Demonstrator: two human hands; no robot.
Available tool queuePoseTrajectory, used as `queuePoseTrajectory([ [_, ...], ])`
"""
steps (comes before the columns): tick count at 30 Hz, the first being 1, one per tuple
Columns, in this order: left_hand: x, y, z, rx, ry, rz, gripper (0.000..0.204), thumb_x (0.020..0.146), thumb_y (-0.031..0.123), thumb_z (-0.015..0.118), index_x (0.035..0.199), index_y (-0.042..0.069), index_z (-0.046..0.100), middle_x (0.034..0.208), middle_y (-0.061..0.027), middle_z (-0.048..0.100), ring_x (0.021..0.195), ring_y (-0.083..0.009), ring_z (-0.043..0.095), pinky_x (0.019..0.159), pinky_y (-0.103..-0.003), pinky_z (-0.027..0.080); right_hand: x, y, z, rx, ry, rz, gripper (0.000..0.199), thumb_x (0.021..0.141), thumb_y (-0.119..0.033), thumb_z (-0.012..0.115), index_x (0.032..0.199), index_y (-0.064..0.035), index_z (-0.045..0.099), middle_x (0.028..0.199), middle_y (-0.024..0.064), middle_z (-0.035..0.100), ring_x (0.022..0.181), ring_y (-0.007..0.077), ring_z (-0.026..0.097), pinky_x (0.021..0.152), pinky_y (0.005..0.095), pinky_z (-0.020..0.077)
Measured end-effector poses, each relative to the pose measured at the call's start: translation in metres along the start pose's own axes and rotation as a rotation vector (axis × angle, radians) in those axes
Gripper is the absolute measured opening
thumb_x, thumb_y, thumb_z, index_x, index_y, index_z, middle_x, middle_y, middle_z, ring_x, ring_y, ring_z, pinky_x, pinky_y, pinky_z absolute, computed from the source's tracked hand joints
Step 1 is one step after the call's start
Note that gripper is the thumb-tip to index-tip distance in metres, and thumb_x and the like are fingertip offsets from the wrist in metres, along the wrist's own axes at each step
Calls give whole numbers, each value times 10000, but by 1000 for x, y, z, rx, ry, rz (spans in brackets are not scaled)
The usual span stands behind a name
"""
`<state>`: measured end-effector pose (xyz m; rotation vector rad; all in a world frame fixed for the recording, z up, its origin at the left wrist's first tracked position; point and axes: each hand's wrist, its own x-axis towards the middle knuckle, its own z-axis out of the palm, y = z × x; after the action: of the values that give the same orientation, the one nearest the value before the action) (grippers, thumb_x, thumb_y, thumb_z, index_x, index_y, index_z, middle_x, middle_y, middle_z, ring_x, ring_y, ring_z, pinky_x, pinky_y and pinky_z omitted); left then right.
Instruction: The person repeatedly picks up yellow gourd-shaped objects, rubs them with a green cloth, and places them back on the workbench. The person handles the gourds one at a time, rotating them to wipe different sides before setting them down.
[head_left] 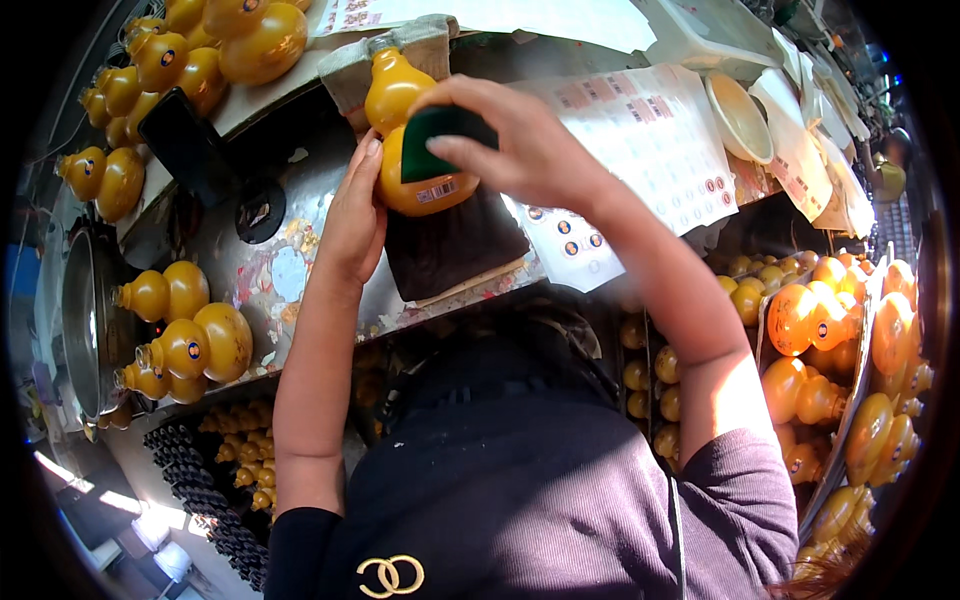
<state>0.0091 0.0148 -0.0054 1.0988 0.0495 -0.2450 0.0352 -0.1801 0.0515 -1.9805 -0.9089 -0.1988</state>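
Note:
An orange-yellow gourd-shaped bottle [396, 88] lies on its side, its capped neck on a folded grey cloth [345, 75] and its wide end over a dark pad [450, 250]. My left hand [350, 220] is closed against the bottle's left side, with the thumb near the waist; its other fingers are partly hidden. Between the fingers and thumb of my right hand [525, 145] is a flat dark green scraper-like pad [440, 128], pressed onto the bottle's lower bulb. Below the pad a small barcode label [437, 190] shows on the bottle.
Sticker sheets [650, 140] cover the bench to the right, beside a pale bowl [740, 118]. Several similar bottles stand at the upper left [262, 45] and lie at the left [222, 340]. A phone [185, 145] leans near them. Crates of bottles [815, 320] flank the lower right.

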Motion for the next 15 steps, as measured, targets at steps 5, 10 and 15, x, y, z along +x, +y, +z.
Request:
queuePoseTrajectory([
  [5, 0, -1, 0, -15, -11, 3, 447, 1041, 254, 322, 1434, 44, 338, 1431, -72, 416, 1325, -178, 395, 1117, -347, 294, 23, 28, -4, 1, -85, 77, 347, 911, -265, 620, 1165, -35, 561, 1029, 124, 624, 962, 209, 611, 880, 311, 481],
  [10, -3, 2, 3, 9, -4, 11, 457, 1040, 277, 326, 1426, 33, 346, 1428, -71, 419, 1331, -175, 387, 1121, -352, 287, 17, 25, -1, -70, 167, -81, 268, 840, -118, 682, 1089, -46, 614, 1026, 102, 641, 952, 243, 621, 857, 340, 486],
  [15, 6, -6, -11, -6, -29, -61, 448, 1036, 341, 358, 1382, 63, 418, 1351, -62, 503, 1259, -182, 464, 1081, -359, 332, -48, 2, 23, -295, 179, -450, 244, 730, -60, 681, 959, -142, 699, 979, -1, 670, 922, 178, 618, 778, 317, 447],
])
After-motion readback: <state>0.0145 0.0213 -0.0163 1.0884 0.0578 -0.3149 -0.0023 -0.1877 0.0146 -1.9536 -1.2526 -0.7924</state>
